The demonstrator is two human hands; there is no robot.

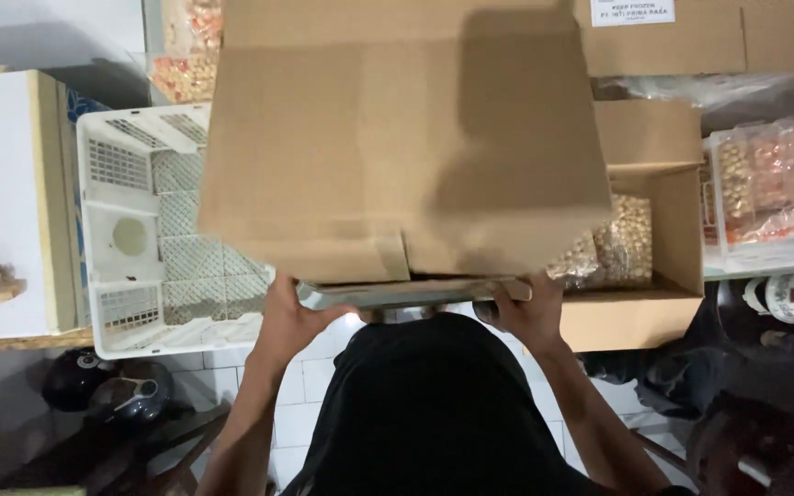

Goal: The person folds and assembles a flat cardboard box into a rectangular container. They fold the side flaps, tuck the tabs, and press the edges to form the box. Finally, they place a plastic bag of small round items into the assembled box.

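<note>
Large brown cardboard box (397,138) centre, open brown box of snack bags (640,248) right, white label (633,11) on top box, white carton (2,202) left

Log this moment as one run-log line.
left hand: grips cardboard box bottom edge | right hand: grips same edge | white plastic crate left | open carton of bagged snacks right

White plastic crate (140,230) at left, mesh walls, beside a white-and-tan box (11,202). Open cardboard carton (663,248) at right holds bagged nuts (622,243). Further right, bags of mixed snacks (774,179) in a white tray. Two dark helmets (107,386) on the tiled floor (310,386).
</note>
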